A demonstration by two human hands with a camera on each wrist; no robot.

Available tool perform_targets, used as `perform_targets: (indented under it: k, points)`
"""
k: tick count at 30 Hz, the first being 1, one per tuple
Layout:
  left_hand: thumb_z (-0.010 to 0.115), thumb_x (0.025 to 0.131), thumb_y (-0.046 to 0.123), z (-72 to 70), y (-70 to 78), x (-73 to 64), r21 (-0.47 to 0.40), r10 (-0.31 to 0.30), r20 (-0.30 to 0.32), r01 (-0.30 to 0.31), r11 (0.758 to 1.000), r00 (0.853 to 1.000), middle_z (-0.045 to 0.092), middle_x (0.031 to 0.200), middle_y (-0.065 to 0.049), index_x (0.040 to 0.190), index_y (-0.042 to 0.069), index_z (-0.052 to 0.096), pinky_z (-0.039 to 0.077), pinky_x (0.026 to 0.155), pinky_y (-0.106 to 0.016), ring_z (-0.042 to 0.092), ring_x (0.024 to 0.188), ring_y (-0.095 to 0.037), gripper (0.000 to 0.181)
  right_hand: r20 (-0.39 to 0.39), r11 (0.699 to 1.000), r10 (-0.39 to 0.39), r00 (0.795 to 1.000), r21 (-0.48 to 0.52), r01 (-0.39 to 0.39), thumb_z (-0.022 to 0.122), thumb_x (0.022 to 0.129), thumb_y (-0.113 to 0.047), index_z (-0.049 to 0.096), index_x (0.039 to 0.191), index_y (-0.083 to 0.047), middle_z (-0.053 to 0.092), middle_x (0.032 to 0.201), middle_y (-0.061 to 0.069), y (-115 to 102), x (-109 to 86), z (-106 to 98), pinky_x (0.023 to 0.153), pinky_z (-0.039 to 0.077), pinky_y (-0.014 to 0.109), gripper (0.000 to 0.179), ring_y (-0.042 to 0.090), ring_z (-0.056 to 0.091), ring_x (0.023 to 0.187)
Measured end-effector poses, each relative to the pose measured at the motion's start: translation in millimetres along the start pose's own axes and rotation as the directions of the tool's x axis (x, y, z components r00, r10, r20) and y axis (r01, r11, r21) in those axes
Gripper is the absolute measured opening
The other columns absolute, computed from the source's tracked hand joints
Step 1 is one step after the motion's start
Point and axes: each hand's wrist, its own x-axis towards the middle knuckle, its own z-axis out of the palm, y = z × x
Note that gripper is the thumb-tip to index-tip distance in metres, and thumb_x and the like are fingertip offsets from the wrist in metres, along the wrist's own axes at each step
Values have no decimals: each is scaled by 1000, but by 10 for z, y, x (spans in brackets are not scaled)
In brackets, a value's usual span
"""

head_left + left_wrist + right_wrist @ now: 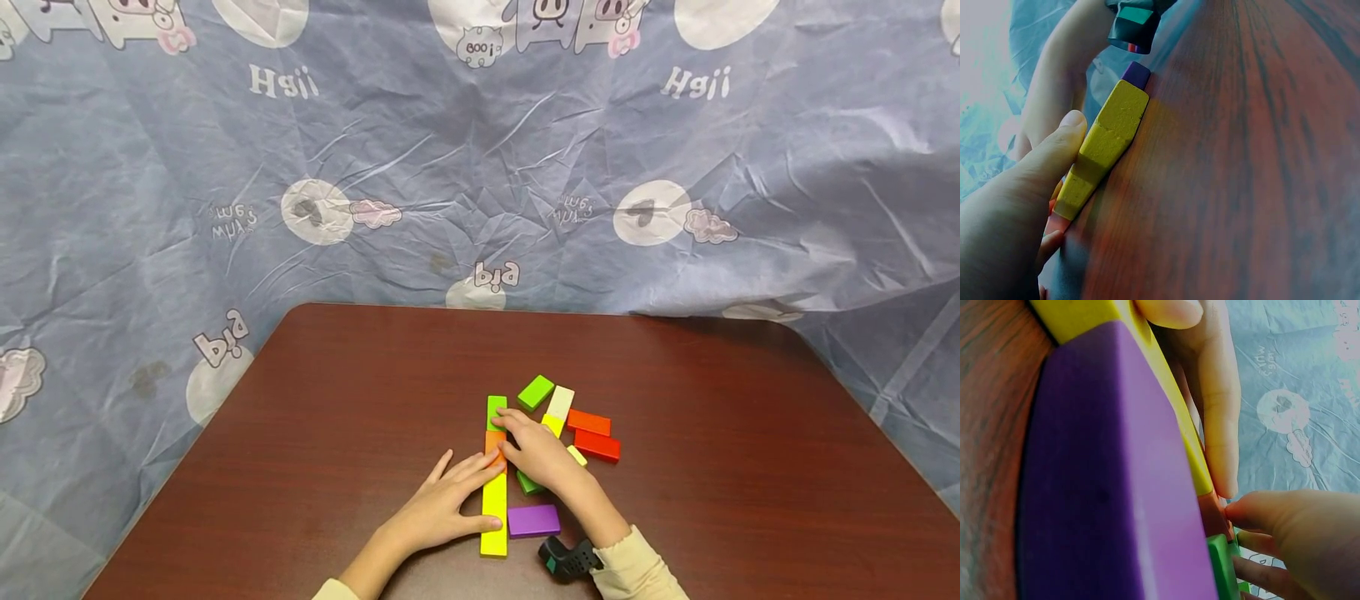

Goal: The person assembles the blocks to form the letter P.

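On the brown table (pixel 360 392), a straight row runs between your hands — green block (pixel 494 403), orange block (pixel 493 439), yellow blocks (pixel 494 493). Your left hand (pixel 442 506) lies spread, fingertips on the orange, thumb on the yellow. Your right hand (pixel 543 454) is relaxed, fingers over the green, thumb at the orange — purple block (pixel 534 521) just beside the yellow end.

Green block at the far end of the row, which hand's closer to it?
Right. The right hand reaches over the green block; the left hand touches the orange block beside it.
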Motion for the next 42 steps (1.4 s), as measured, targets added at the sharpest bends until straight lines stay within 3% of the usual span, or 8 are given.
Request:
perform_targets:
  k: [3, 6, 11, 15, 21, 29, 35, 42]
  points:
    - [47, 82, 63, 0, 1, -2, 1, -1, 0, 1, 1000, 1000, 30, 148, 9, 141, 29, 32, 6, 113, -52, 28, 137, -14, 69, -20, 1000, -2, 1000, -13, 2, 58, 87, -15, 59, 118, -6, 51, 132, 10, 6, 8, 2, 101, 36, 51, 33, 31, 46, 123]
    - [48, 83, 62, -2, 6, 2, -6, -2, 3, 2, 1000, 1000, 28, 149, 9, 141, 29, 32, 6, 113, -52, 29, 137, -15, 69, -94, 999, 1, 996, -44, -5, 57, 87, -18, 61, 116, -8, 55, 127, 9, 22, 21, -14, 100, 35, 52, 30, 30, 47, 121]
    - [48, 83, 61, -3, 12, 9, -21, -3, 8, 3, 1000, 1000, 25, 149, 11, 141, 30, 32, 6, 113, -53, 28, 137, -16, 68, -253, 982, 82, 964, -145, -122, 57, 87, -22, 62, 114, -10, 56, 124, 8, 78, 20, -60, 101, 30, 49, 30, 28, 47, 119]
    - [47, 83, 61, 0, 17, 12, -22, -3, 6, 3, 1000, 1000, 26, 149, 11, 141, 29, 33, 6, 113, -53, 29, 137, -16, 67, -295, 949, 140, 945, -233, -213, 58, 86, -24, 61, 115, -8, 55, 123, 8, 147, 4, -61, 101, 28, 50, 33, 26, 44, 119]
    - [47, 83, 62, 7, 19, 7, -16, -4, -1, 4, 1000, 1000, 26, 149, 11, 141, 31, 32, 6, 113, -52, 30, 136, -16, 67, -231, 962, 131, 964, -207, -180, 59, 86, -24, 61, 115, -10, 58, 122, 6, 192, 11, -42, 101, 29, 47, 33, 25, 47, 119]
    - [46, 83, 62, 4, 15, 8, -16, -7, 0, 7, 1000, 1000, 27, 149, 11, 141, 31, 32, 6, 113, -52, 30, 136, -16, 67, -169, 972, 138, 976, -165, -166, 55, 89, -22, 59, 118, -1, 55, 127, 14, 149, 45, -83, 103, 35, 46, 36, 32, 52, 117]
    - [46, 83, 62, 1, 11, 12, -26, -7, 5, 7, 1000, 1000, 26, 149, 11, 141, 31, 31, 5, 113, -53, 29, 137, -16, 67, -114, 971, 144, 983, -176, -163, 54, 89, -20, 58, 118, 4, 54, 127, 20, 126, 188, -137, 100, 40, 45, 37, 34, 51, 118]
    - [45, 84, 62, 3, -8, 13, -28, -7, 17, 7, 1000, 1000, 23, 150, 12, 141, 31, 30, 4, 113, -53, 26, 138, -14, 67, 28, 979, 136, 990, -155, -130, 50, 92, -17, 51, 127, 2, 45, 137, 17, 158, 384, -216, 103, 37, 44, 40, 32, 45, 125]
